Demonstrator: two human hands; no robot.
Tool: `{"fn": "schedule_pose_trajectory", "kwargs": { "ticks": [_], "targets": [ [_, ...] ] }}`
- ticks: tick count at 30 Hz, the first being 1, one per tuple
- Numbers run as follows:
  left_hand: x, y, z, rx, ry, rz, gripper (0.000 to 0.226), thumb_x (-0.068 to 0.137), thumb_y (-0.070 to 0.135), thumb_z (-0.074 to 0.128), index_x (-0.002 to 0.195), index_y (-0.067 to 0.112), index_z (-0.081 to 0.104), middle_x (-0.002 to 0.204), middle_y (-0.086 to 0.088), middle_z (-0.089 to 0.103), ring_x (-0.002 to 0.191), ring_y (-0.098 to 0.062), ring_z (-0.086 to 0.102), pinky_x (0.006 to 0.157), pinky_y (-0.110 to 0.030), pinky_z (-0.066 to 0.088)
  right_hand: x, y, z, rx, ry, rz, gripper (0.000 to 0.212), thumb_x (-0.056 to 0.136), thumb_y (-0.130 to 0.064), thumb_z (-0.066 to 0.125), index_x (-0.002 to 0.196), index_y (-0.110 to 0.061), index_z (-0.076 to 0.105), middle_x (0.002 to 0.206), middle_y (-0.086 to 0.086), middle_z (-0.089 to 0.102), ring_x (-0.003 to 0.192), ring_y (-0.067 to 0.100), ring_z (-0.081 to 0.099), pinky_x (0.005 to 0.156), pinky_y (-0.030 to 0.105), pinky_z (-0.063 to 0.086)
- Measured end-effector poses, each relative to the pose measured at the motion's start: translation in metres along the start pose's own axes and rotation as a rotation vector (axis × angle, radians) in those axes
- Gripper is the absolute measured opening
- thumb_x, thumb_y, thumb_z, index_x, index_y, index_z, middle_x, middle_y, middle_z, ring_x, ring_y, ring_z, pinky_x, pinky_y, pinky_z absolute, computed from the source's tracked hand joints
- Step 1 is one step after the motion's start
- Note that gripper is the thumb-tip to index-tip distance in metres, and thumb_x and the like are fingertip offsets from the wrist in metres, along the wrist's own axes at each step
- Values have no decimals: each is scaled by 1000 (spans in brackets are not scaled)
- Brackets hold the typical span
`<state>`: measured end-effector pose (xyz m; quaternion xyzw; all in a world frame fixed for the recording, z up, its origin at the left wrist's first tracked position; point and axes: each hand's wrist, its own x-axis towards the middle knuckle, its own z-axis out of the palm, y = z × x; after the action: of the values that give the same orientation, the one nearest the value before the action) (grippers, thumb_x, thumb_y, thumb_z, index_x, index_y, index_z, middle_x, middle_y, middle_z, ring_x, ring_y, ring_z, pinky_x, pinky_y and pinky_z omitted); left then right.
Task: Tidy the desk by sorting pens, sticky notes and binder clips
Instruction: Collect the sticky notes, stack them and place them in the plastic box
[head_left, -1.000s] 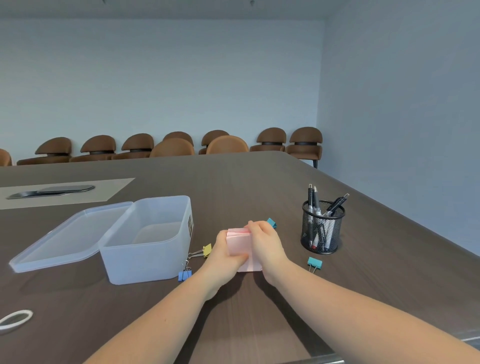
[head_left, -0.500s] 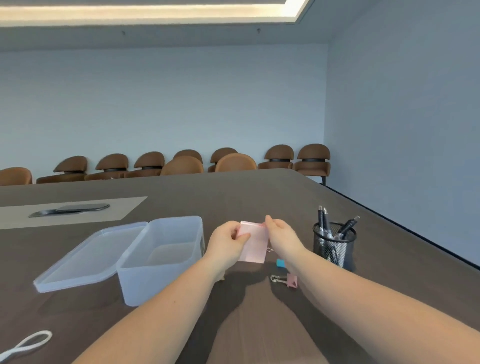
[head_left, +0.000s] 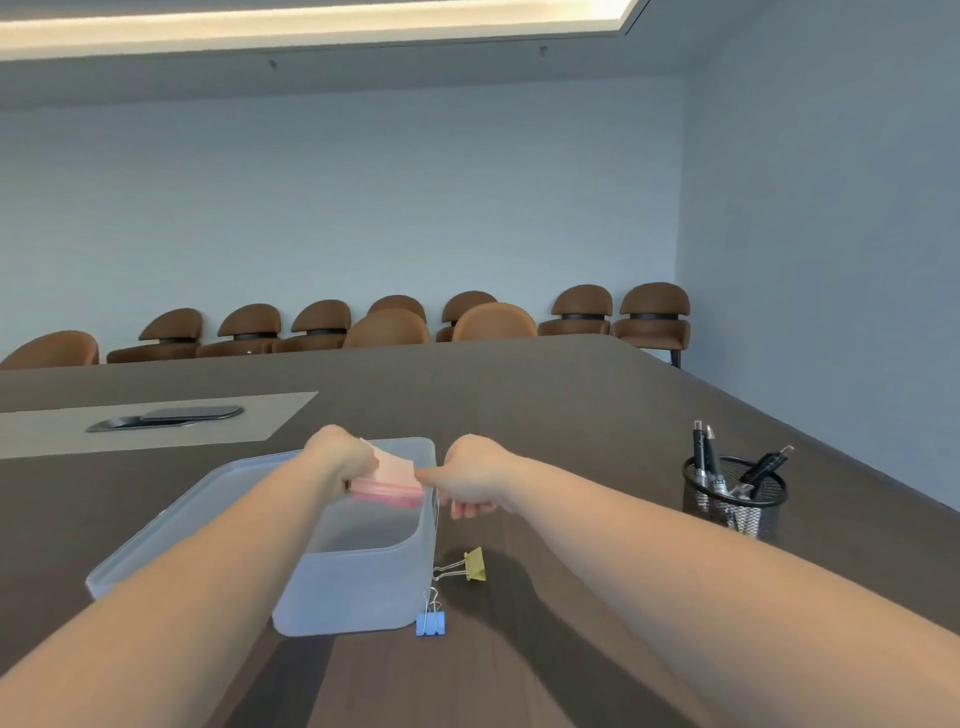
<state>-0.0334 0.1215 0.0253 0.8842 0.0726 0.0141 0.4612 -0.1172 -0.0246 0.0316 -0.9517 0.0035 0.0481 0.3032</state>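
My left hand grips a pink stack of sticky notes and holds it over the open translucent plastic box. My right hand is just right of the stack, fingers curled, with a fingertip touching the stack's right edge. A yellow binder clip and a blue binder clip lie on the dark table beside the box's right front corner. A black mesh pen cup with several pens stands to the right.
The box's lid lies open to the left, partly hidden by my left forearm. A pale inset panel with a dark flat cover sits at the far left of the table. Brown chairs line the far edge.
Both hands carried the pink sticky notes from in front of the pen cup leftward to above the box. The right hand has loosened to a fingertip touch.
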Motion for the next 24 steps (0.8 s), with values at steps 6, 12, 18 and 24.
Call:
{"fn": "schedule_pose_trajectory", "kwargs": {
  "ticks": [6, 12, 18, 24],
  "targets": [
    [22, -17, 19, 391, -121, -24, 11, 89, 5, 55, 78, 4, 55, 95, -14, 59, 97, -29, 64, 80, -34, 53, 30, -3, 14, -15, -104, 70, 28, 87, -13, 44, 61, -8, 54, 59, 6, 54, 45, 17, 40, 42, 22, 32],
    [33, -31, 37, 860, -81, 185, 46, 87, 14, 55, 130, 10, 40, 130, -10, 50, 118, -27, 55, 88, -34, 47, 45, 0, 7, 23, -231, 87, 29, 92, -13, 45, 64, -7, 52, 56, 5, 43, 43, 15, 29, 31, 11, 18],
    [30, -29, 56, 917, -212, 354, 44, 75, 42, 47, 111, 18, 57, 111, 2, 62, 105, -23, 59, 80, -32, 50, 52, 4, 5, 27, -295, 81, 28, 90, -15, 49, 63, -9, 53, 54, 3, 41, 39, 12, 28, 31, 12, 16],
    [30, -28, 50, 1000, -323, 258, 43, 84, 41, 52, 117, 13, 57, 118, -4, 65, 110, -25, 60, 89, -32, 48, 50, 6, 2, 15, -317, 57, 30, 93, -18, 47, 65, -10, 53, 55, 3, 42, 44, 13, 29, 35, 15, 16]
  ]
}}
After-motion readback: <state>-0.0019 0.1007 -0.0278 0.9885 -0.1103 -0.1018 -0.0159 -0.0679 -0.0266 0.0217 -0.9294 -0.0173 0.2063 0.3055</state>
